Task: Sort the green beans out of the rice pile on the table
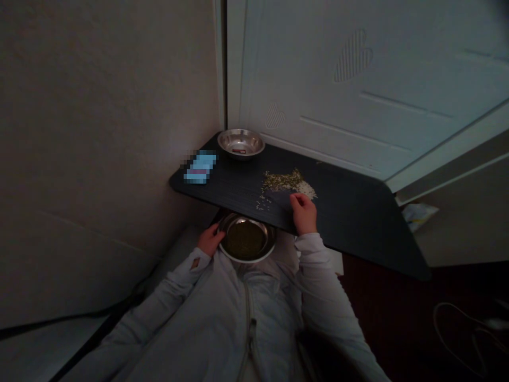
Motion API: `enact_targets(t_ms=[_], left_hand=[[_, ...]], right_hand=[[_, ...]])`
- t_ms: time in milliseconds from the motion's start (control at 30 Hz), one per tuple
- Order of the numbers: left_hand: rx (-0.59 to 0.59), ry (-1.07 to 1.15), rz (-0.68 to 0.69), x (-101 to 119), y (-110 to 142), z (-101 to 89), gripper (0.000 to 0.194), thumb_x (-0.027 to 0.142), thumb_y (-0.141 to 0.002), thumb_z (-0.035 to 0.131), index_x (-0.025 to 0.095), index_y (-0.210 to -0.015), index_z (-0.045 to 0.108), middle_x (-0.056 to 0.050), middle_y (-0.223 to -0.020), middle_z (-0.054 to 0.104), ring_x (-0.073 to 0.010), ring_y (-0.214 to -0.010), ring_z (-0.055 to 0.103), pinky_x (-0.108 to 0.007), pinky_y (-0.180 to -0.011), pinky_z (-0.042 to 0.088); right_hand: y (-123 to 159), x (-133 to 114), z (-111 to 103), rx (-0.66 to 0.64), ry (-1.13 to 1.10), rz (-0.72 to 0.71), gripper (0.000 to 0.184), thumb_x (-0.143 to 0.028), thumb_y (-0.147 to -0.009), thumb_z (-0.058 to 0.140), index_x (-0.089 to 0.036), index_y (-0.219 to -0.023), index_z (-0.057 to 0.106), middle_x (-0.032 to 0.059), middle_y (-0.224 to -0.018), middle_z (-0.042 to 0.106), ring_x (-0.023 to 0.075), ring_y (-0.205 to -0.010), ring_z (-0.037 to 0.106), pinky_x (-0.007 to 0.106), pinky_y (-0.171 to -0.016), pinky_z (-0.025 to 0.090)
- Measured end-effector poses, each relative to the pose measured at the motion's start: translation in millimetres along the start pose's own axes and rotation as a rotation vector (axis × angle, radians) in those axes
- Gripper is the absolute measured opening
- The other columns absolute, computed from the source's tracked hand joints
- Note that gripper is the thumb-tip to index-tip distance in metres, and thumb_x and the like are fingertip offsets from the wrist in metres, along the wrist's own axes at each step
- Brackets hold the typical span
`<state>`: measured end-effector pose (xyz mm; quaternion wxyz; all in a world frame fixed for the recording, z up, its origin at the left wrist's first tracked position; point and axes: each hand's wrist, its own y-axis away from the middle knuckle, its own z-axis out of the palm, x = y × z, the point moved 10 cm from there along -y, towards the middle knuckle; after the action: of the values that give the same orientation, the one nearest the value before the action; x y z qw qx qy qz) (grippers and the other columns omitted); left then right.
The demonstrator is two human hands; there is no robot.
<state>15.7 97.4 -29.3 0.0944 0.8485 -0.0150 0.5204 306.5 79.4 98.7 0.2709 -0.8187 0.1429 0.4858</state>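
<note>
My left hand (210,240) grips the left rim of a metal bowl (247,260), which sits in my lap under the table's near edge. Small dark-green grains (244,239) cover the bottom of that bowl. Over the table's front part, my right hand (304,213) is closed with thumb and fingertips together; what they hold, if anything, is hidden. Just beyond its fingers lie a heap of white rice-like grains (306,189) and a spread of greenish grains (280,181). A few white grains (262,203) are scattered to the left, beside a smooth greyish patch.
The dark tabletop (353,217) has a second metal bowl (241,143) at its back left, with a small reddish label inside. A lit, pixelated phone-like screen (201,167) lies near the left corner. A wall and a white door (302,63) border the table. A cable (441,318) lies lower right.
</note>
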Motion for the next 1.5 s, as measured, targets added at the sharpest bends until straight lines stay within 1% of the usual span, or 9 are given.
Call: enact_targets(t_ms=[200,333,500,733,933,1167,1333,1500], left_hand=[[-0.014,0.008,-0.009,-1.8,-0.7,2.0,0.044,0.032,-0.059,0.043,0.013,-0.097,0.054,-0.002,-0.088,0.06,-0.017,-0.081,0.052,-0.026,-0.074,0.039],[-0.019,0.016,-0.001,1.5,0.2,1.9,0.045,0.032,-0.059,0.041,0.012,-0.097,0.054,-0.003,-0.089,0.06,-0.0174,-0.082,0.052,-0.026,-0.075,0.039],[-0.035,0.004,-0.007,3.3,0.9,2.7,0.043,0.032,-0.059,0.041,0.012,-0.095,0.054,-0.002,-0.088,0.06,-0.0177,-0.081,0.052,-0.027,-0.075,0.039],[-0.026,0.029,-0.007,-1.2,-0.7,3.0,0.041,0.032,-0.059,0.042,0.014,-0.094,0.055,-0.002,-0.085,0.061,-0.0179,-0.082,0.052,-0.027,-0.075,0.04],[-0.016,0.041,-0.013,0.2,1.0,1.4,0.04,0.031,-0.059,0.044,0.015,-0.094,0.055,-0.002,-0.088,0.06,-0.0177,-0.083,0.052,-0.027,-0.076,0.039],[-0.01,0.059,-0.019,-0.6,0.8,1.2,0.04,0.03,-0.058,0.044,0.016,-0.094,0.055,-0.001,-0.085,0.061,-0.0176,-0.082,0.052,-0.027,-0.076,0.039],[-0.024,0.03,-0.008,2.3,0.7,2.2,0.04,0.03,-0.059,0.043,0.013,-0.093,0.055,-0.002,-0.087,0.06,-0.0178,-0.081,0.052,-0.028,-0.075,0.039],[-0.021,0.039,-0.002,1.9,0.8,1.8,0.04,0.03,-0.059,0.043,0.014,-0.094,0.055,-0.001,-0.087,0.06,-0.0172,-0.082,0.052,-0.027,-0.075,0.039]], right_hand=[[-0.2,-9.3,3.0,-0.02,0.024,-0.048,0.027,-0.036,-0.066,0.043,-0.013,-0.073,0.056,0.0019,-0.066,0.056,0.0118,-0.061,0.048,0.024,-0.062,0.037],[-1.2,-11.0,5.5,-0.034,0.041,-0.074,0.027,-0.036,-0.067,0.042,-0.013,-0.073,0.056,0.0026,-0.067,0.056,0.0125,-0.063,0.049,0.025,-0.063,0.037],[-1.2,-8.9,5.2,-0.031,0.024,-0.072,0.028,-0.037,-0.067,0.043,-0.014,-0.073,0.056,0.0023,-0.067,0.057,0.0124,-0.062,0.049,0.025,-0.062,0.037],[-1.9,-6.8,6.1,-0.028,0.044,-0.06,0.027,-0.037,-0.066,0.043,-0.014,-0.072,0.056,0.002,-0.065,0.056,0.0121,-0.061,0.048,0.025,-0.061,0.037],[-2.4,-7.6,5.9,-0.021,0.049,-0.044,0.027,-0.037,-0.066,0.043,-0.015,-0.072,0.056,0.0019,-0.065,0.056,0.0119,-0.06,0.048,0.024,-0.061,0.037],[-3.4,-4.3,7.5,-0.03,0.055,-0.028,0.03,-0.04,-0.066,0.042,-0.014,-0.074,0.056,0.0024,-0.066,0.057,0.0123,-0.06,0.048,0.025,-0.06,0.037],[-4.7,-8.7,11.1,-0.046,0.099,-0.065,0.031,-0.04,-0.067,0.041,-0.014,-0.074,0.057,0.0024,-0.066,0.057,0.0126,-0.061,0.048,0.025,-0.061,0.036],[-3.7,-14.2,13.5,-0.069,0.104,-0.096,0.031,-0.04,-0.067,0.041,-0.014,-0.075,0.057,0.0022,-0.066,0.057,0.0122,-0.061,0.048,0.025,-0.062,0.036]])
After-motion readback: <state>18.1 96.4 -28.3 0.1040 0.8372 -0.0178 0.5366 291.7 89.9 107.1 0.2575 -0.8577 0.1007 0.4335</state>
